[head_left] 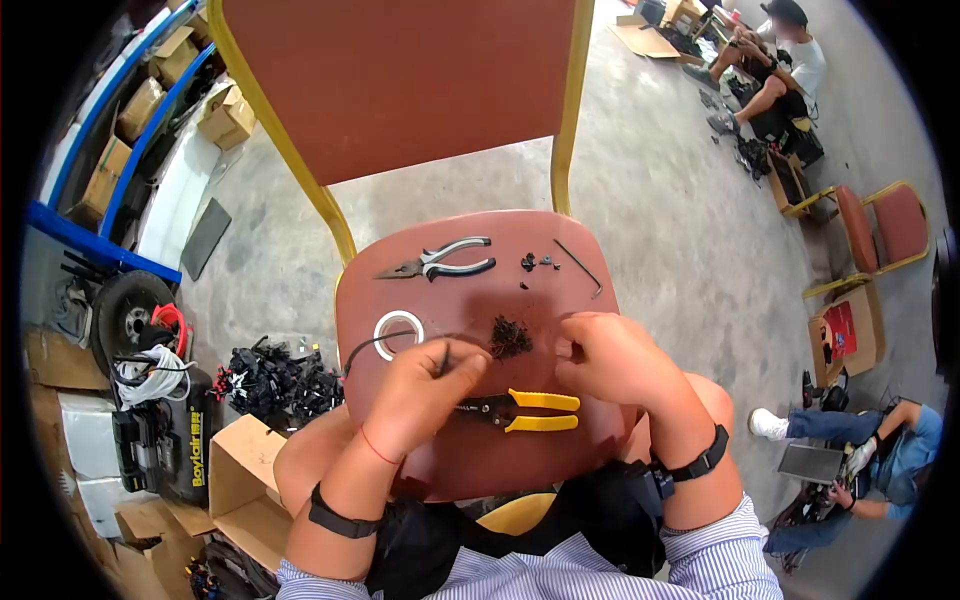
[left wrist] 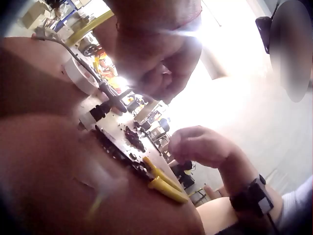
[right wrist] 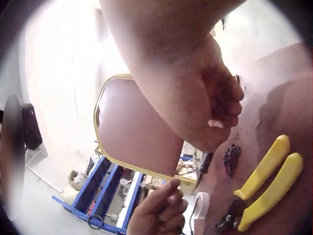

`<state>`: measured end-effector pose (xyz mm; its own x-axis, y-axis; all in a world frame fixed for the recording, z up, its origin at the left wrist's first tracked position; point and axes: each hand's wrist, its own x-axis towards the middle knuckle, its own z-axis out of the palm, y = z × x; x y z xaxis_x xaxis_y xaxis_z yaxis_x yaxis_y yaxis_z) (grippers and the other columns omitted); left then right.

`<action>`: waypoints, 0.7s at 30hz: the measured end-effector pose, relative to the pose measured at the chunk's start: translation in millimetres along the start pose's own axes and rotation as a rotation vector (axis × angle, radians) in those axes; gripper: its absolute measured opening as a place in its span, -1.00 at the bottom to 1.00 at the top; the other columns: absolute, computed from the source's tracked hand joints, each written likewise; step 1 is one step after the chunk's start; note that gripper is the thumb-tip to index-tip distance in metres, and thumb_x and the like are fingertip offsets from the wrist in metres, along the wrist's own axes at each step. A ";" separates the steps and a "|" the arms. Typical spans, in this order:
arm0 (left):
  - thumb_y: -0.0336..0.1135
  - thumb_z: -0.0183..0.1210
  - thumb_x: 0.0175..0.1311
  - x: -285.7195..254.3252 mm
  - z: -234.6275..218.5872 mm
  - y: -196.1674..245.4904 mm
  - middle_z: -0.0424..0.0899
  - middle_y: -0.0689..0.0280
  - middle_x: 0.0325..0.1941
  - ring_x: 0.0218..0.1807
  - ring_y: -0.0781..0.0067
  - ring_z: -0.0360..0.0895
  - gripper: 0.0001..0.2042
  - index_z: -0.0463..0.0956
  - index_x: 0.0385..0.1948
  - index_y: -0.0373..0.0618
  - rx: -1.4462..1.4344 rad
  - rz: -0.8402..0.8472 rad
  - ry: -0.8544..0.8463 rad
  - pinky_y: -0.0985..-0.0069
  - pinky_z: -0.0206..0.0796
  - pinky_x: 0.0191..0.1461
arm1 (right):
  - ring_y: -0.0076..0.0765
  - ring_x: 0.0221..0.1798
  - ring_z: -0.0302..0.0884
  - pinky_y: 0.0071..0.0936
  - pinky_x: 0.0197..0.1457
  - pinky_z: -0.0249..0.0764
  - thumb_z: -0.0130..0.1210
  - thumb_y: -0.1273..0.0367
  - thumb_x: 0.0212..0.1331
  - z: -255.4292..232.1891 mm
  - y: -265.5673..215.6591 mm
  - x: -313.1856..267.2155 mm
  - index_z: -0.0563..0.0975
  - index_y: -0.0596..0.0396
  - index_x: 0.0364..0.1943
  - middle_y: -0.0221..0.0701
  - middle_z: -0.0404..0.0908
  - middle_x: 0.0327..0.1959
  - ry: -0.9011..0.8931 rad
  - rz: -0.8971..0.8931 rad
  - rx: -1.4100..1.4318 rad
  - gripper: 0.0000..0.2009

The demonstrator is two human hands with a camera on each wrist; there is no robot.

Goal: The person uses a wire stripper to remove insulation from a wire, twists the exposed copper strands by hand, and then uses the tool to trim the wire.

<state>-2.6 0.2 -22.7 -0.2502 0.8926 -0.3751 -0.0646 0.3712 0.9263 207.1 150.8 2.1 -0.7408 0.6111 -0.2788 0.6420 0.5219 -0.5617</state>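
My left hand [head_left: 425, 385] pinches a dark thin cable [head_left: 362, 348] above the left part of the red chair seat [head_left: 440, 478]. In the left wrist view, the cable's end [left wrist: 99, 112] shows a black ridged collar and a pale tip below the fingers. My right hand [head_left: 615, 360] is over the seat's right side, its fingers curled in toward the thumb, with nothing visible in its grasp. Between the hands lies a small heap of dark scraps [head_left: 511, 337]. Yellow-handled wire strippers [head_left: 540, 401] rest nearer to me, their dark head partly behind the left hand.
A white tape roll [head_left: 381, 328] lies at the seat's left, with grey-black pliers [head_left: 455, 260] beyond it. Small black bits [head_left: 529, 262] and a thin hex key [head_left: 580, 268] lie at the far right. A black pile [head_left: 280, 380] and an open carton [head_left: 240, 465] are on the floor.
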 end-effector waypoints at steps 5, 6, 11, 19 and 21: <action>-0.33 0.29 0.42 -1.6 20.5 -1.5 0.69 0.33 -0.24 -0.25 0.60 0.57 -0.79 0.69 -0.06 -0.25 0.058 0.148 -0.069 0.57 0.45 -0.15 | -0.04 -0.27 0.61 -0.18 -0.19 0.57 0.31 0.38 0.08 8.5 -18.0 1.3 0.60 0.07 -0.36 -0.32 0.58 -0.37 0.207 -0.406 0.132 -0.88; -0.32 0.30 0.41 -1.7 22.3 2.1 0.67 0.30 -0.22 -0.22 0.56 0.57 -0.78 0.69 -0.06 -0.25 0.064 0.173 -0.058 0.57 0.44 -0.13 | -0.05 -0.25 0.61 -0.16 -0.16 0.58 0.30 0.36 0.08 13.3 -19.6 2.2 0.60 0.04 -0.37 -0.33 0.57 -0.36 0.262 -0.460 0.086 -0.88; -0.32 0.31 0.41 -1.5 18.8 3.8 0.65 0.30 -0.24 -0.22 0.56 0.56 -0.78 0.69 -0.06 -0.26 0.098 0.192 -0.044 0.56 0.43 -0.10 | -0.17 -0.24 0.60 -0.25 -0.15 0.57 0.33 0.35 0.03 25.9 -19.9 6.8 0.58 0.01 -0.37 -0.41 0.57 -0.34 0.394 -0.594 -0.035 -0.85; -0.32 0.33 0.42 -2.0 9.1 6.0 0.75 0.32 -0.18 -0.14 0.62 0.59 -0.77 0.69 -0.08 -0.32 -0.114 -0.058 -0.101 0.62 0.46 -0.01 | -0.27 -0.22 0.60 -0.31 -0.11 0.57 0.31 0.35 0.05 19.8 -20.9 3.5 0.58 -0.03 -0.36 -0.48 0.59 -0.27 0.370 -0.697 -0.095 -0.88; -0.31 0.31 0.44 -4.5 7.6 12.8 0.76 0.34 -0.17 -0.12 0.63 0.59 -0.77 0.69 -0.08 -0.33 -0.135 -0.078 -0.107 0.63 0.46 0.01 | -0.27 -0.20 0.62 -0.32 -0.10 0.58 0.33 0.35 0.04 20.6 -21.4 2.3 0.61 -0.03 -0.34 -0.48 0.62 -0.24 0.385 -0.715 -0.099 -0.86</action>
<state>5.0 2.9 -9.5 -0.1357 0.8874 -0.4405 -0.2106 0.4086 0.8881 187.5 128.7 -2.6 -0.8694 0.2631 0.4183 0.0681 0.9022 -0.4259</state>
